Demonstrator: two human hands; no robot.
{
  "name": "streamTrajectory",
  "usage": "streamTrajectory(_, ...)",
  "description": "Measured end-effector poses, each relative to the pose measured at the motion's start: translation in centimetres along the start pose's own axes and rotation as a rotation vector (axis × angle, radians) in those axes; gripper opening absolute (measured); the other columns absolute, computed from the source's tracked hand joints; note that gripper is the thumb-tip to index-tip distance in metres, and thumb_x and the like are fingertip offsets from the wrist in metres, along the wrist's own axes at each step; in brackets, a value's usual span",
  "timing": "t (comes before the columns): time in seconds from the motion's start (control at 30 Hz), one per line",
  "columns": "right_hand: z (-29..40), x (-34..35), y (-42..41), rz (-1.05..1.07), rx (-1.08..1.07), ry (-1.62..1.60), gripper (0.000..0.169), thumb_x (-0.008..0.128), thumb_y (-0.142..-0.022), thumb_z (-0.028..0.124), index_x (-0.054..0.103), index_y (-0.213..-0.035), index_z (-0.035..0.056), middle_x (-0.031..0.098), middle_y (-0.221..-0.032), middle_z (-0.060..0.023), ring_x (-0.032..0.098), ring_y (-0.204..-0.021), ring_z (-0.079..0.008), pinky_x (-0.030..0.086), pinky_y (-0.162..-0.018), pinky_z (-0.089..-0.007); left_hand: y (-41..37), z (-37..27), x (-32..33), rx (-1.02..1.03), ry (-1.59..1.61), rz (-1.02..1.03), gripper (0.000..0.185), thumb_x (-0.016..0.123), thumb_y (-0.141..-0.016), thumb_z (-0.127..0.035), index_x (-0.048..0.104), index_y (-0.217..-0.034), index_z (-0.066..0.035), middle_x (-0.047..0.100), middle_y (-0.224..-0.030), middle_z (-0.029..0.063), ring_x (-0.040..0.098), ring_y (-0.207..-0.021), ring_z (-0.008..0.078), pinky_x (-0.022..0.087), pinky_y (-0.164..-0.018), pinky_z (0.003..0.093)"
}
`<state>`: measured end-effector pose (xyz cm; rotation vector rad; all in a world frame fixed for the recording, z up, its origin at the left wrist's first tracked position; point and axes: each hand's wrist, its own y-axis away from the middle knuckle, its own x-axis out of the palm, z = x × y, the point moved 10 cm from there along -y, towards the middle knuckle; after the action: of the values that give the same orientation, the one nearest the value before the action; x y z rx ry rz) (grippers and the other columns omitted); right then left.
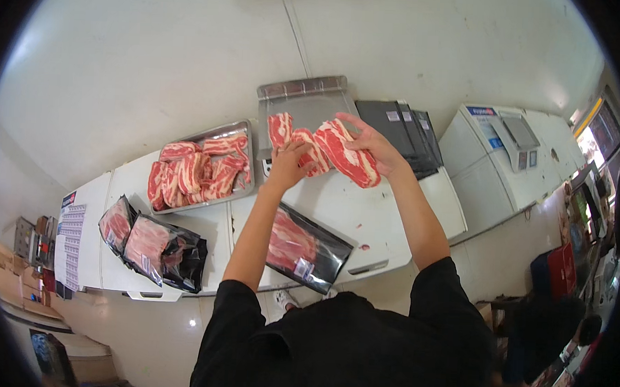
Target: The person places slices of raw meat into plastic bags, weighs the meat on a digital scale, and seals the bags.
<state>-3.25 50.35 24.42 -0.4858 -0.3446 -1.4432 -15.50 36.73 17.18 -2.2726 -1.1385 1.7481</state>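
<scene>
My right hand (pixel 372 142) holds a long slab of marbled raw meat (pixel 347 154) by its right edge, at the right side of a metal tray (pixel 314 103). My left hand (pixel 289 164) grips a second meat slab (pixel 316 153), fingers over its top and thumb at its lower edge. Just beyond the left fingers a smaller meat piece (pixel 280 129) lies on the tray. Part of the second slab is hidden under my left hand. Below my left forearm lies a black-backed clear pack of meat (pixel 295 242), partly covered by the arm.
At left, a second metal tray (pixel 251 175) holds several meat slabs. Two more packs of meat (pixel 149 243) lie in front of it on the white chest freezer (pixel 214 236). Black bags (pixel 388 127) are stacked right of the near tray. A weighing scale (pixel 520 138) stands on another freezer. A person (pixel 542 333) is at lower right.
</scene>
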Motion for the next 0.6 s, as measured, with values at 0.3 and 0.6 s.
streamTrajectory(0.3,-9.5,-8.3,18.8,-0.35,-0.038,-0.157,0.084,0.068,-0.087,-0.008,0.033,-0.161,0.0104,0.064,-0.136,-0.0144,0.07,-0.114,-0.0191,0.058,-0.099,-0.033,1.1,-5.6,0.3,0.19,-0.202,0.186,0.091,0.083,-0.08,-0.035,0.04,-0.159,-0.021,0.045,-0.157,0.0108,0.043,-0.144,0.0333,0.028,-0.119,0.0601)
streamTrajectory(0.6,-14.9,-9.2,26.6,-0.438,-0.192,-0.544,0.083,0.067,-0.089,-0.007,0.031,-0.162,0.0079,0.058,-0.144,-0.0123,0.064,-0.125,-0.0195,0.054,-0.106,-0.0357,-2.3,-3.5,0.3,0.283,-0.146,0.023,0.064,0.074,-0.088,-0.02,0.054,-0.147,-0.011,0.063,-0.132,0.0176,0.061,-0.121,0.0387,0.05,-0.102,0.0444)
